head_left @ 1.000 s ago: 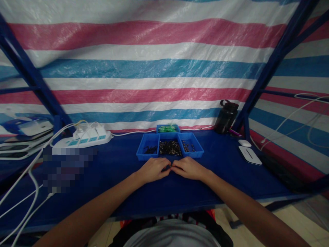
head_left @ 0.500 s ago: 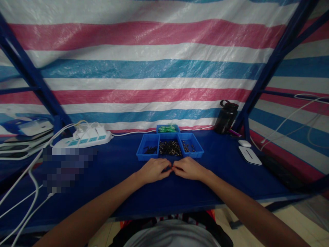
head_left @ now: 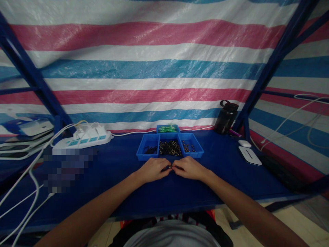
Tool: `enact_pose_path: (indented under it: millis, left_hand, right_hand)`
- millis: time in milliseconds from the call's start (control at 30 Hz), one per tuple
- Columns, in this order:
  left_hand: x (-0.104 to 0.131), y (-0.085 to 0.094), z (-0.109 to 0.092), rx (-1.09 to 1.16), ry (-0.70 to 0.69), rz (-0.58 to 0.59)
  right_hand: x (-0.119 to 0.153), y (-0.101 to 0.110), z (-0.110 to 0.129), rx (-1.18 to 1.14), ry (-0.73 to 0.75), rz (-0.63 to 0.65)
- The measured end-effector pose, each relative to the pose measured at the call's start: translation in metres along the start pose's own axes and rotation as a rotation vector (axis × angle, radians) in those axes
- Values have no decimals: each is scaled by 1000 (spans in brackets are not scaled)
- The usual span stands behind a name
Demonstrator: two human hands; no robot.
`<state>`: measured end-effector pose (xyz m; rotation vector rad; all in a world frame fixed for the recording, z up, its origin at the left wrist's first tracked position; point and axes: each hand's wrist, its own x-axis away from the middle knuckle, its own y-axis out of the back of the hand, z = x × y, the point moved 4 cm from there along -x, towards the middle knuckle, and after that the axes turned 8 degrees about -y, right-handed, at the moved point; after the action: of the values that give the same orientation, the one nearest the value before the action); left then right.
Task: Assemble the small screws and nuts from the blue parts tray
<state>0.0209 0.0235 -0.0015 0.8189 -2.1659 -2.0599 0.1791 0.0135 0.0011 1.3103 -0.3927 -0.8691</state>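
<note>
Above the bench's front half, left hand and right hand pinch a small shiny part, probably light, stiff, slippery; best gripped by its ends.

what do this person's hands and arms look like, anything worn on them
The left hand and right hand are ungloved, with no ring, watch or bracelet visible. Both forearms are bare, with no sleeves or cables on them in view.
</note>
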Motion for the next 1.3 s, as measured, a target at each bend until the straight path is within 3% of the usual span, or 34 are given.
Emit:
enact_pose_path:
  millis: [467, 1300]
  left_hand:
    - [-1, 6, -4, 68, -27, -51]
    - [0, 0, 2, 29, 45, 13]
  right_hand:
    - [-1, -5, 3, 30, -14, 61]
    - [-2, -1, 0, -79, -47, 59]
